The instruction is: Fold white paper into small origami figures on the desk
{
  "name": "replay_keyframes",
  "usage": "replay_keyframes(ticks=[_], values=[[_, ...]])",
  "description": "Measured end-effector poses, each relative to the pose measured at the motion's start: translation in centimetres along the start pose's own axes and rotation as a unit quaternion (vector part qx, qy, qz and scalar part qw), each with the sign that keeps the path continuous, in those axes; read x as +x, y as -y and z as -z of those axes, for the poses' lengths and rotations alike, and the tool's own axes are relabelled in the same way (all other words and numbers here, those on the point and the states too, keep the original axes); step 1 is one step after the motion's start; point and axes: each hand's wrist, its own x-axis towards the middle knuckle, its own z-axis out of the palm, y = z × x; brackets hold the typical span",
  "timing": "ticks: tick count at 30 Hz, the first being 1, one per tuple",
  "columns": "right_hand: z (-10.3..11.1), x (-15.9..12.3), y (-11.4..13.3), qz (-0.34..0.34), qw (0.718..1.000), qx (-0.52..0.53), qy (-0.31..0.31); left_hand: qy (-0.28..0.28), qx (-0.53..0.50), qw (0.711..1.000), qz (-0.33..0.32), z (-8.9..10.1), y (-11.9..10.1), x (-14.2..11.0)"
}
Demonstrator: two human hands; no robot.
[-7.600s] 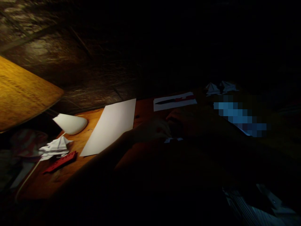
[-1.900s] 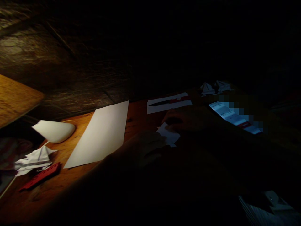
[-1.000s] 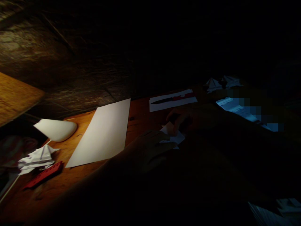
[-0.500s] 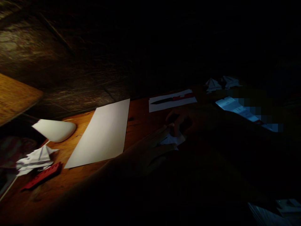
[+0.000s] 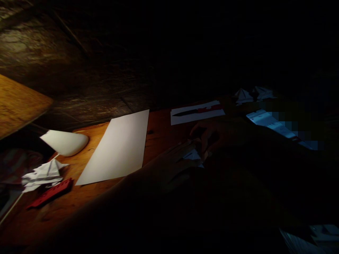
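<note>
A small piece of folded white paper (image 5: 192,156) lies on the dark part of the wooden table, partly covered by both hands. My left hand (image 5: 171,163) rests flat on its left side with the fingers stretched and apart. From the right, my right hand (image 5: 212,134) has its fingers bent and pinched at the paper's right edge. Shadow hides much of the fingertips. Just behind the hands, a knife (image 5: 197,110) with a dark blade and red handle lies on white paper strips (image 5: 182,120).
A large white sheet (image 5: 116,148) lies left of my hands. Further left are a white lamp (image 5: 66,142), a folded paper figure (image 5: 45,174) and a red comb-like object (image 5: 51,193). Two paper figures (image 5: 243,96) and a lit phone (image 5: 272,123) are at right.
Over the last seconds the paper came flat under my hands. My left hand slid onto it with spread fingers, and my right fingers moved down to its right edge. The view shifted slightly.
</note>
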Motion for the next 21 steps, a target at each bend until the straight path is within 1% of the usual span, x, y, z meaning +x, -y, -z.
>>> replay_keyframes(ticks=[3, 7, 11, 13, 15, 17, 21], values=[[-0.2, 0.1, 0.1, -0.011, 1.0, 0.01, -0.008, -0.02, 0.004, 1.0, -0.022, 0.0, 0.0, 0.0], [-0.5, 0.2, 0.1, -0.04, 0.998, 0.037, -0.016, -0.008, 0.006, 1.0, -0.013, 0.1, 0.0, -0.1], [-0.8, 0.3, -0.1, -0.023, 0.999, -0.006, -0.039, -0.001, 0.002, 1.0, -0.02, 0.4, -0.1, 0.0], [-1.0, 0.5, -0.1, -0.023, 0.999, 0.005, -0.05, -0.005, -0.005, 1.0, -0.027, 0.5, 0.0, 0.0], [-1.2, 0.5, -0.1, -0.037, 0.998, 0.025, -0.052, -0.014, -0.017, 0.999, -0.032, 0.5, 0.1, 0.0], [-1.3, 0.6, -0.1, -0.05, 0.997, 0.023, -0.053, -0.026, -0.027, 0.999, -0.032, 0.5, 0.2, -0.1], [-1.3, 0.5, -0.1, -0.029, 0.997, -0.011, -0.067, -0.019, -0.036, 0.999, -0.023, 0.4, 0.2, -0.2]])
